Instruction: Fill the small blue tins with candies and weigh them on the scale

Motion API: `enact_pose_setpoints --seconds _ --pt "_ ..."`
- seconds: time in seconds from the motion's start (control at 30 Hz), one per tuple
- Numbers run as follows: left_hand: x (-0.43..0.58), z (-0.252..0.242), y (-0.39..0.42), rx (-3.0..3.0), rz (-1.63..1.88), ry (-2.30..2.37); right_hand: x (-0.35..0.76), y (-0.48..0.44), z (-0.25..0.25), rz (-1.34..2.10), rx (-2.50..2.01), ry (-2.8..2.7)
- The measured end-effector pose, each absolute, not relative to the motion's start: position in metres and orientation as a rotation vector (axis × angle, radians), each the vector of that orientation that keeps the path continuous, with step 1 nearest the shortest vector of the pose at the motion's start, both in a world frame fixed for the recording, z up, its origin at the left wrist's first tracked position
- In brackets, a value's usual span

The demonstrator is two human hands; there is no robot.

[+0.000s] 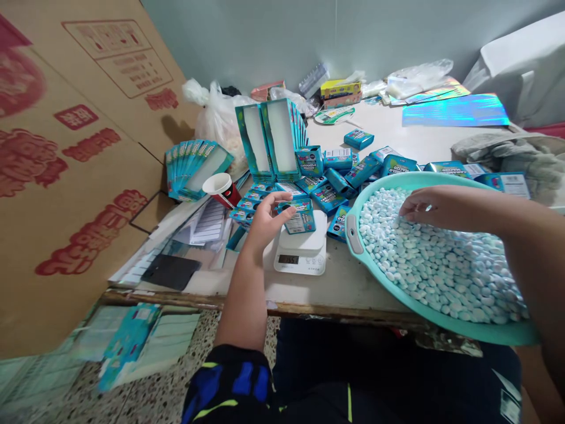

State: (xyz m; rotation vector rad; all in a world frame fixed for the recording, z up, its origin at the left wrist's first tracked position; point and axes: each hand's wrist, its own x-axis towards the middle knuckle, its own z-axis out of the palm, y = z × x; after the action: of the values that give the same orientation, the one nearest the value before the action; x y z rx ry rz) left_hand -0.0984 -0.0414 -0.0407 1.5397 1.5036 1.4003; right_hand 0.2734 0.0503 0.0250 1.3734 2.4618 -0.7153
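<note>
A small blue candy box (301, 219) stands on the white kitchen scale (304, 259), whose dark display is lit with digits too small to read surely. My left hand (268, 219) has its thumb and fingers around the box's upper left part. On the right, a turquoise plastic basin (375, 268) holds a heap of pale blue and white candies (432, 268). My right hand (419, 205) reaches into the basin with fingers bent together at the candies' surface; what is between the fingertips is hidden.
Several blue candy boxes (327, 197) lie behind the scale. Upright blue display trays (282, 138) stand at the back beside a paper cup (222, 189). A large cardboard carton (88, 176) walls off the left. A dark flat object (171, 271) lies near the table's front edge.
</note>
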Motion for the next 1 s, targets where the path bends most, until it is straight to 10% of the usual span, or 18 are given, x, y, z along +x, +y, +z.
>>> enact_pose_setpoints --seconds 1.0 --pt "-0.106 -0.024 -0.057 2.198 0.972 1.908 0.274 0.05 0.023 -0.787 1.36 2.499"
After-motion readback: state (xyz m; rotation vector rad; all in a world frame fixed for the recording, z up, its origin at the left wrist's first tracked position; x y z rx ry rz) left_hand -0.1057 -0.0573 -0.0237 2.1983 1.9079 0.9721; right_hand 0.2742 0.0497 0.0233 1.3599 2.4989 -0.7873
